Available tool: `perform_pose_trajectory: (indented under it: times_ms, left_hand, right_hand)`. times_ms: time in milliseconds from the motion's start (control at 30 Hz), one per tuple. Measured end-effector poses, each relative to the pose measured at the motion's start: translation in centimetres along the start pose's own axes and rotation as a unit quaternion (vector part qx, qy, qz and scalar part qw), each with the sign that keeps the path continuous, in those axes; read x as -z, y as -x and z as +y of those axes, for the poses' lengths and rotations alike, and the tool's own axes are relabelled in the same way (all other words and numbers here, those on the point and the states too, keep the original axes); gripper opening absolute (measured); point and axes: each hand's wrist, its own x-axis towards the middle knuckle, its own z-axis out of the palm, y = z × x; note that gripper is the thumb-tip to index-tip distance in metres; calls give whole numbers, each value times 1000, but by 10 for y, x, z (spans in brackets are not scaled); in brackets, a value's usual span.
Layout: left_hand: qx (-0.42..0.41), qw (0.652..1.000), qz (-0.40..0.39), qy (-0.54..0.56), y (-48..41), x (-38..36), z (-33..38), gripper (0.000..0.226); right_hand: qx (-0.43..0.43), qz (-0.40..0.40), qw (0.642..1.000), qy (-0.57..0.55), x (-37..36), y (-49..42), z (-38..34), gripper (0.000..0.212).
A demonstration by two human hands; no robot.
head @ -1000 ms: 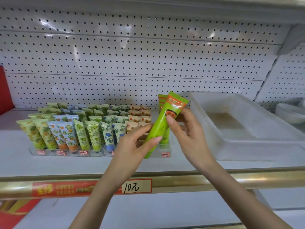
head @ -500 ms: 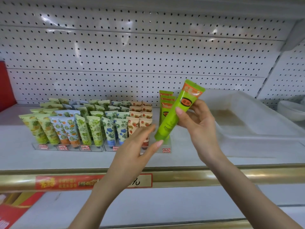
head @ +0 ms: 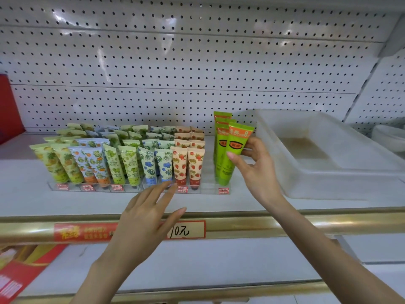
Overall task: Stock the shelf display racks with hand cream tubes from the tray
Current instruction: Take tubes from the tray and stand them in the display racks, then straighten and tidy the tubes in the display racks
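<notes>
I record one bright green plastic hand cream tube (head: 237, 142) with an orange top band. The numeral "8" is legible on the band; the other print is too blurred to read. The tube stands tilted, cap end down, at the front of the rightmost lane of the clear acrylic display rack (head: 203, 190), before matching green tubes (head: 221, 119). The right hand (head: 256, 170) pinches its upper part between thumb and fingers. The left hand (head: 144, 216) hovers with fingers straight and spread, holding nothing, near the strawberry-print tubes (head: 180, 163). The white plastic tray (head: 341, 185) sits just right of the rack. The white shelf-edge tag (head: 188, 231) reads "10元" in handwriting.
</notes>
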Motion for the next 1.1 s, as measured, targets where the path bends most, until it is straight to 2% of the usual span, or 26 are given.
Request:
perform_pose_trajectory:
  times_ms: [567, 1100]
  left_hand:
    - [35, 999, -8, 12, -6, 17, -12, 61]
    - [46, 997, -1, 64, 8, 31, -36, 64]
  right_hand:
    - [-23, -21, 996, 78, -8, 2, 14, 31]
    - [-41, 40, 995, 86, -19, 9, 2, 36]
